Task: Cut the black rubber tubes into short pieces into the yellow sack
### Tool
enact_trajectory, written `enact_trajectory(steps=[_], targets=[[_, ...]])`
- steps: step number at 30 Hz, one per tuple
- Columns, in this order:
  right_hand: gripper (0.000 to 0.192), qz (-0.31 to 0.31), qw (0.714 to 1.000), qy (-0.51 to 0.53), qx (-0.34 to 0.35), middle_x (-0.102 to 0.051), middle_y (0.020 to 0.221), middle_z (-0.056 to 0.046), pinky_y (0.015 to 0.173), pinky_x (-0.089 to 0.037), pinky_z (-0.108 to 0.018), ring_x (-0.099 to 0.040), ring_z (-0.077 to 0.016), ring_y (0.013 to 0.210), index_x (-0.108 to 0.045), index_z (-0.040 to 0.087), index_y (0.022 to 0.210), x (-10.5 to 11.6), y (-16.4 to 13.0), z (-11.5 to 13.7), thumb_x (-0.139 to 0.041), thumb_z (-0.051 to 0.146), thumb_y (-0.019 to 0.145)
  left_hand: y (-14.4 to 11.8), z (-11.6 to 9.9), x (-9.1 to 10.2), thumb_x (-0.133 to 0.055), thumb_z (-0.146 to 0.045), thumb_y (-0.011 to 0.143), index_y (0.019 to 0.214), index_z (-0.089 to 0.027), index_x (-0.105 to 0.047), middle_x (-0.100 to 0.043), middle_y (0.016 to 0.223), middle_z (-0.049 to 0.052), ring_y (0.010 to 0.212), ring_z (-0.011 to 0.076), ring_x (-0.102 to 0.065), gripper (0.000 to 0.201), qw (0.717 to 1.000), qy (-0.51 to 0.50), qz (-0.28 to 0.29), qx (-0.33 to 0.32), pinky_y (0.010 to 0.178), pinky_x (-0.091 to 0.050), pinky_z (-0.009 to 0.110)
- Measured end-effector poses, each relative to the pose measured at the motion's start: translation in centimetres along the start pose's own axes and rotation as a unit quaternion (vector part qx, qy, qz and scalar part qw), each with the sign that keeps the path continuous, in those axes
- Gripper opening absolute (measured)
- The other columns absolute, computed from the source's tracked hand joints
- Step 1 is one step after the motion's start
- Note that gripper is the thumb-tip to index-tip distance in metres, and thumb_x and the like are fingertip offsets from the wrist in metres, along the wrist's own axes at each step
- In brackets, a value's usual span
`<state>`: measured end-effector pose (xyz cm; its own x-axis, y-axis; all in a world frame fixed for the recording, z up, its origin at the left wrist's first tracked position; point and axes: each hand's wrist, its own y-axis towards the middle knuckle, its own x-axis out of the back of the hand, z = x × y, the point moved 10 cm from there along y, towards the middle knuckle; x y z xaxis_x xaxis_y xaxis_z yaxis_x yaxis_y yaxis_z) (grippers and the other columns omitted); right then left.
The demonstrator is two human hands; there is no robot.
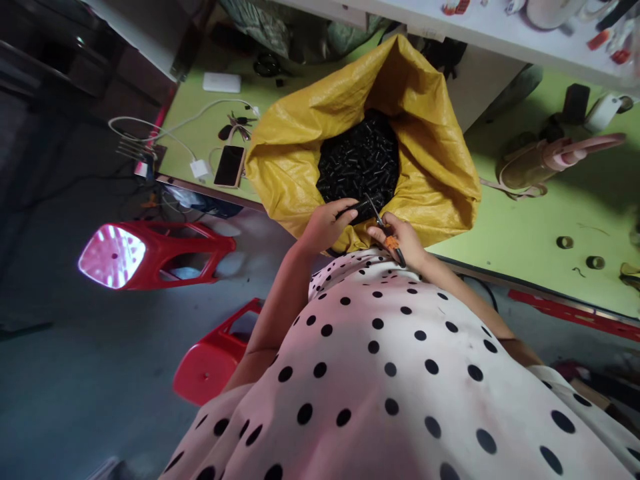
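Note:
A yellow woven sack (pixel 285 143) stands with its mouth wide on the green table, and many short black tube-like pieces (pixel 357 157) fill its inside. At the sack's near rim my left hand (pixel 327 223) is closed on a ribbed black tube (pixel 365 205), which points right. My right hand (pixel 405 240) grips scissors (pixel 380 220) with dark handles and an orange wrap. Their blades meet the tube's right part, over the loose pieces. Whether the blades are cutting into it, I cannot tell.
Left of the sack lie a phone (pixel 230 166), keys (pixel 236 127), a white charger (pixel 199 168) with a cable, and a white box (pixel 221 83). A pink-handled bottle (pixel 530 163) and tape rolls (pixel 595 262) are on the right. Red stools (pixel 207 373) occupy the floor at left.

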<state>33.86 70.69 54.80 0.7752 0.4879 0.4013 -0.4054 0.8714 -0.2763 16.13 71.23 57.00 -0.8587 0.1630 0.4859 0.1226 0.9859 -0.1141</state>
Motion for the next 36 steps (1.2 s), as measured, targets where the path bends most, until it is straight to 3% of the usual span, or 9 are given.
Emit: enact_trajectory(steps=[5, 10, 13, 16, 20, 24, 30, 36], targets=[[0.067, -0.044, 0.998, 0.042, 0.001, -0.042, 0.063, 0.004, 0.056, -0.029, -0.030, -0.039, -0.0149, 0.059, -0.045, 0.027, 0.081, 0.8, 0.2, 0.1, -0.068, 0.090, 0.083, 0.0, 0.5, -0.7, -0.062, -0.035, 0.097, 0.118, -0.021, -0.081, -0.083, 0.126, 0.006, 0.119, 0.0265, -0.076, 0.031, 1.000, -0.027, -0.002, 0.017, 0.112, -0.057, 0.040], [0.072, -0.055, 0.988, 0.146, -0.004, -0.052, 0.069, 0.003, 0.055, -0.039, -0.032, -0.048, -0.0162, 0.058, -0.056, 0.026, 0.100, 1.3, 1.7, 0.8, -0.079, 0.087, 0.071, -0.7, -0.1, -3.3, -0.066, -0.040, 0.095, 0.112, -0.022, -0.078, -0.083, 0.115, 0.007, 0.108, 0.0247, -0.077, 0.028, 0.996, -0.068, 0.051, 0.000, 0.103, -0.058, 0.039], [0.070, -0.115, 0.984, 0.135, 0.014, -0.054, 0.073, 0.001, 0.059, -0.043, -0.034, -0.052, -0.0180, 0.063, -0.057, 0.026, 0.105, 2.9, 2.3, 1.4, -0.078, 0.085, 0.073, -1.0, 0.2, -5.0, -0.067, -0.042, 0.094, 0.116, -0.021, -0.072, -0.080, 0.105, 0.006, 0.098, 0.0215, -0.075, 0.031, 0.990, -0.124, 0.068, 0.008, 0.092, -0.060, 0.035], [0.066, -0.160, 0.982, 0.095, 0.023, -0.054, 0.078, 0.000, 0.064, -0.045, -0.035, -0.053, -0.0198, 0.070, -0.058, 0.026, 0.108, 4.6, 1.9, 1.6, -0.075, 0.083, 0.079, -1.0, 1.5, -4.3, -0.062, -0.042, 0.096, 0.116, -0.020, -0.067, -0.075, 0.093, 0.003, 0.085, 0.0177, -0.071, 0.030, 0.989, -0.136, 0.029, 0.039, 0.080, -0.058, 0.031], [0.064, -0.046, 0.999, 0.026, 0.001, -0.060, 0.080, -0.002, 0.068, -0.044, -0.035, -0.057, -0.0216, 0.075, -0.057, 0.025, 0.101, 3.2, 0.6, 0.8, -0.076, 0.083, 0.080, -0.7, 2.3, -0.3, -0.059, -0.040, 0.097, 0.115, -0.021, -0.067, -0.075, 0.098, 0.004, 0.088, 0.0171, -0.071, 0.027, 0.989, -0.116, -0.070, 0.053, 0.083, -0.058, 0.030], [0.060, 0.048, 0.998, -0.015, -0.029, -0.069, 0.086, -0.003, 0.071, -0.045, -0.035, -0.062, -0.0229, 0.077, -0.057, 0.026, 0.101, 0.9, -1.0, -0.2, -0.077, 0.079, 0.081, -0.4, 1.1, 1.0, -0.062, -0.037, 0.097, 0.114, -0.021, -0.072, -0.079, 0.104, 0.005, 0.096, 0.0200, -0.073, 0.026, 0.994, -0.071, -0.071, 0.034, 0.092, -0.060, 0.033], [0.057, 0.042, 0.999, -0.030, -0.013, -0.070, 0.088, -0.004, 0.074, -0.046, -0.035, -0.064, -0.0242, 0.081, -0.058, 0.025, 0.103, 0.1, -0.5, 0.6, -0.072, 0.078, 0.087, 0.1, -0.6, -0.8, -0.062, -0.035, 0.098, 0.117, -0.022, -0.078, -0.081, 0.116, 0.006, 0.110, 0.0234, -0.075, 0.028, 1.000, -0.004, -0.007, 0.000, 0.106, -0.057, 0.036], [0.063, 0.025, 0.999, -0.025, 0.015, -0.057, 0.071, -0.001, 0.067, -0.039, -0.033, -0.053, -0.0196, 0.068, -0.056, 0.025, 0.084, 0.5, -0.5, 0.6, -0.060, 0.087, 0.090, 0.4, -0.9, -0.4, -0.059, -0.035, 0.100, 0.122, -0.022, -0.080, -0.083, 0.119, 0.007, 0.110, 0.0252, -0.076, 0.033, 0.998, 0.035, 0.032, -0.027, 0.103, -0.058, 0.036]])
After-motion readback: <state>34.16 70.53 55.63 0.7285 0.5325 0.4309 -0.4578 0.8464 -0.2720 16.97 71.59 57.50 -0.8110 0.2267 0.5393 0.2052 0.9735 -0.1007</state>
